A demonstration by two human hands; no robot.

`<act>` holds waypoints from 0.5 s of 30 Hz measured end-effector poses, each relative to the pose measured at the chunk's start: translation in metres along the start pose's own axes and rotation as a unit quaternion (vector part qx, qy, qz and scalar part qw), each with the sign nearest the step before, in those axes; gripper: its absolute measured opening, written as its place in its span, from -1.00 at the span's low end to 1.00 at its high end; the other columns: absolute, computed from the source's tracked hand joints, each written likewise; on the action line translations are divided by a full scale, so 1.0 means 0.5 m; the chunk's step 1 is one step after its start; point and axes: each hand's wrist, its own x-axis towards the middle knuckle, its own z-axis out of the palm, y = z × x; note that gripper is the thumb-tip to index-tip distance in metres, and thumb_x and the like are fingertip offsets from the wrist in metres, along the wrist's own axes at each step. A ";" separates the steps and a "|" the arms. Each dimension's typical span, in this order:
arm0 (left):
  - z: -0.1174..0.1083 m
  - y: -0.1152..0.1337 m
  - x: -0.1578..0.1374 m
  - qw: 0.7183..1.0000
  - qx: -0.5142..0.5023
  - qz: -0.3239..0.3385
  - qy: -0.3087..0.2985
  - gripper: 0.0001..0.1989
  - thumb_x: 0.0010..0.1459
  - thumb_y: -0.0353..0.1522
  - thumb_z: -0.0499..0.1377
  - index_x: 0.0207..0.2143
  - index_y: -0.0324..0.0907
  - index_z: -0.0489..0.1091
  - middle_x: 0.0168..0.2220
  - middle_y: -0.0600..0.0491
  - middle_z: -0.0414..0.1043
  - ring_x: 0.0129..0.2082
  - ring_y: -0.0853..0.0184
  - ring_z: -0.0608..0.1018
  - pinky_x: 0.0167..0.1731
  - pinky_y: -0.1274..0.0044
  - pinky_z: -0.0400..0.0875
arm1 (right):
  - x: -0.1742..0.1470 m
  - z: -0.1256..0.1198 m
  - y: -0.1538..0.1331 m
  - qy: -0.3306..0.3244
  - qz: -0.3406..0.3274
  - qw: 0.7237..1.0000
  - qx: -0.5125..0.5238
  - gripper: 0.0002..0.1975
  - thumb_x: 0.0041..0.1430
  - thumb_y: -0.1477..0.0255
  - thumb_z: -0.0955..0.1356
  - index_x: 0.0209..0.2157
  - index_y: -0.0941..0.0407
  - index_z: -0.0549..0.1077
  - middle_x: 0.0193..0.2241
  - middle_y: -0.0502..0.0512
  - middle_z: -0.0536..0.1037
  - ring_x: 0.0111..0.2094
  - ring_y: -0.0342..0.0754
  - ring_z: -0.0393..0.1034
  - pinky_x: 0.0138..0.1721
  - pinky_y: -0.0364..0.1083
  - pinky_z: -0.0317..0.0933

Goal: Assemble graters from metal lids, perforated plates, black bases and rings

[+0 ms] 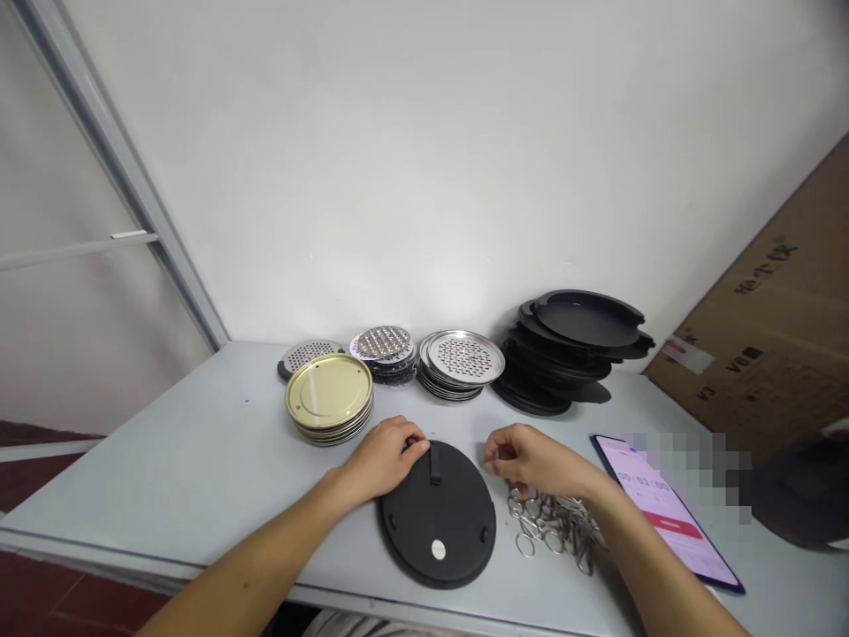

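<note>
A black round plate [447, 518] lies on the table in front of me, with a strap-like tab near its far edge, small dark knobs and a white round sticker. My left hand [391, 453] is closed on its far left rim, fingertips beside the tab. Just off the plate's right edge, my right hand [531, 456] is held in a pinch; whatever is between its fingertips is hidden. Below and beside that hand lies a heap of metal rings with small attached parts [557, 531], partly covered by my right forearm.
Stacked gold metal discs [330, 394] stand at left. Behind are a grater disc [311, 354], a pile of grater discs [383, 345], silver grater discs [464, 358] and stacked black trays [584, 318]. A phone [683, 522] lies right, near a cardboard box [783, 318].
</note>
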 end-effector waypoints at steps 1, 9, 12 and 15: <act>0.000 0.000 0.000 1.000 0.000 -0.002 0.000 -0.71 0.26 -0.22 0.02 -0.24 -0.16 0.49 -0.27 -0.01 0.47 -0.22 0.28 0.48 -0.17 0.49 0.32 | -0.005 -0.007 0.001 0.004 -0.001 1.000 -0.012 -0.87 0.05 0.38 0.33 -0.37 0.15 0.44 -0.58 -0.06 0.38 -0.66 -0.18 0.31 -0.62 -0.22 0.18; 0.000 0.000 0.001 1.000 -0.013 -0.008 -0.001 -0.70 0.26 -0.22 0.02 -0.25 -0.15 0.50 -0.26 -0.01 0.47 -0.23 0.28 0.48 -0.23 0.51 0.33 | -0.030 -0.032 -0.001 -0.016 -0.009 0.993 -0.113 -0.73 -0.17 0.57 0.36 -0.32 0.13 0.50 -0.47 -0.02 0.50 -0.52 -0.15 0.35 -0.52 -0.24 0.16; 0.000 0.000 0.001 1.000 -0.017 -0.011 0.001 -0.71 0.25 -0.22 0.03 -0.25 -0.15 0.50 -0.25 -0.01 0.46 -0.23 0.29 0.48 -0.23 0.52 0.34 | -0.030 -0.030 0.000 -0.015 -0.010 0.991 -0.133 -0.69 -0.20 0.59 0.36 -0.30 0.12 0.51 -0.46 -0.01 0.53 -0.48 -0.12 0.37 -0.51 -0.23 0.15; -0.001 0.002 0.001 1.000 -0.016 -0.014 0.000 -0.72 0.25 -0.22 0.04 -0.26 -0.14 0.50 -0.26 0.00 0.46 -0.25 0.29 0.48 -0.24 0.51 0.34 | -0.029 -0.026 -0.001 -0.007 -0.013 0.989 -0.144 -0.69 -0.20 0.60 0.35 -0.31 0.11 0.51 -0.46 -0.01 0.54 -0.47 -0.12 0.38 -0.49 -0.23 0.15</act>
